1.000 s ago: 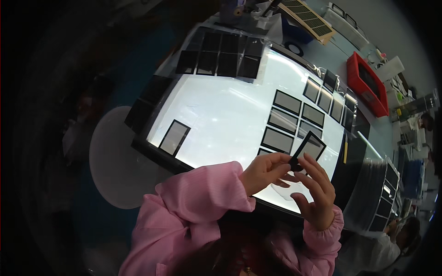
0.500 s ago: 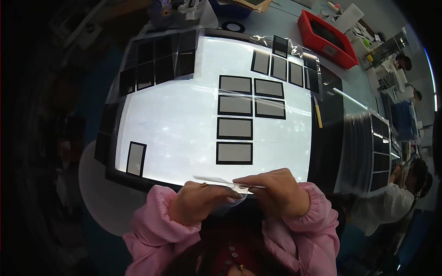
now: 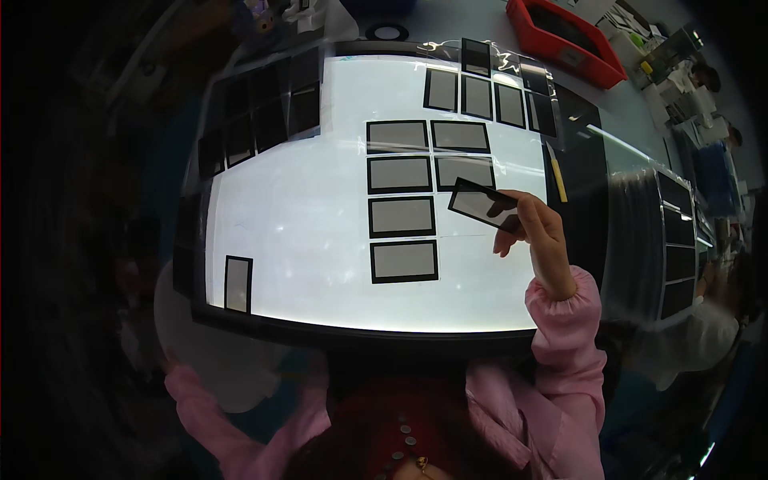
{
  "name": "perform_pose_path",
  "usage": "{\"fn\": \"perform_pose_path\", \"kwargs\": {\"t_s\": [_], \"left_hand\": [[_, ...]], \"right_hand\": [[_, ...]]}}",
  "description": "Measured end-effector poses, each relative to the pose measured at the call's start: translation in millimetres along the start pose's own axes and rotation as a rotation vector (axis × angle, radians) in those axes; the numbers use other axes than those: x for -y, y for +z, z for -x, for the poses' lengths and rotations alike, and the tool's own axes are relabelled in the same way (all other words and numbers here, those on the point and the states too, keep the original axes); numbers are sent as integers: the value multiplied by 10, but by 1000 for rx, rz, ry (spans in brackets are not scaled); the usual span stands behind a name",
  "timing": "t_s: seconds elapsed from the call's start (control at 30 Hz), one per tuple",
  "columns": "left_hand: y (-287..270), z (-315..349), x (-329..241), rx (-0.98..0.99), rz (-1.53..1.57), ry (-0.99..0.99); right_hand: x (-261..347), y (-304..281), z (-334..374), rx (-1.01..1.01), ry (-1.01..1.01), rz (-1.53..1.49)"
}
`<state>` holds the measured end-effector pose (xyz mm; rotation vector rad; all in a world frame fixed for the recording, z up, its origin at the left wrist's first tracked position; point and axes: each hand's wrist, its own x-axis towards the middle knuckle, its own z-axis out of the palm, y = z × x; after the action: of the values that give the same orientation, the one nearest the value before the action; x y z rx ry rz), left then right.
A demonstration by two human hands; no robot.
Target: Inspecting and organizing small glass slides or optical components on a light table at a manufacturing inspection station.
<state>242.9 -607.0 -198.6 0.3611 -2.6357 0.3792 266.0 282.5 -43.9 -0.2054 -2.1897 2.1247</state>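
Observation:
My right hand (image 3: 538,228) pinches the right end of a thin rectangular panel (image 3: 474,205) with a black border and a see-through middle. It holds the panel tilted above the glowing light table (image 3: 296,216), just right of two columns of similar black-framed panels (image 3: 401,216) lying flat. Part of the lower right panel (image 3: 464,171) in those columns is covered by the held one. Low on the left, beside a pale rounded bin or seat (image 3: 212,352), my left hand (image 3: 166,364) is dark and smeared, so its fingers cannot be made out.
A single framed panel (image 3: 238,284) lies at the table's lower left. Sheets of dark panels (image 3: 272,120) cover the upper left. More panels (image 3: 477,98) lie upper right, near a yellow-handled knife (image 3: 557,176). A red bin (image 3: 560,48) stands behind; stacked sheets (image 3: 640,240) sit right.
My hands have parted from in front of the table edge. The right has gone up and right with a framed panel; the left has dropped to the far left beside the pale rounded object.

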Motion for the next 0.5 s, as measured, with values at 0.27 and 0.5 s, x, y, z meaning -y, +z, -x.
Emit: {"fn": "perform_pose_path", "kwargs": {"t_s": [0.27, 0.5], "left_hand": [[-2609, -710, -3510, 260, 1439, 78], [-3373, 300, -5603, 1426, 1909, 671]], "right_hand": [[121, 99, 141, 88, -223, 74], [106, 440, 341, 7, -617, 712]]}}
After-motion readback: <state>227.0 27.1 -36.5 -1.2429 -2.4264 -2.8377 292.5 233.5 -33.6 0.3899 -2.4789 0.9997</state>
